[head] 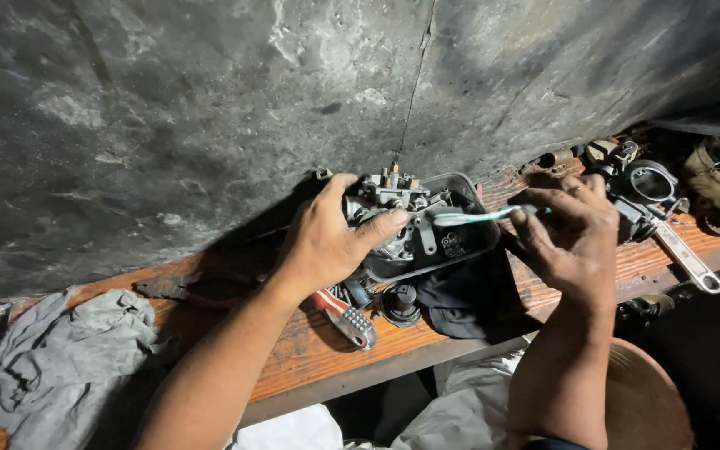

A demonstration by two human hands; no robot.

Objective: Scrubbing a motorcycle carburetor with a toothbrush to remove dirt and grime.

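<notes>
Left hand (322,242) clasps knobbly metal carburetor (393,212); right hand (572,233) pinches slim toothbrush (472,217).

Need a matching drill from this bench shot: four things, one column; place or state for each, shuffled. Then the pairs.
Things:
1 toothbrush
2 metal engine part
3 grey rag
4 wrench

Places or states:
A crumpled at the bench's left end
B held in the right hand
C lying on the bench at the right
D gripped by the left hand over a grey tray

Pairs: 1-B, 2-D, 3-A, 4-C
</notes>
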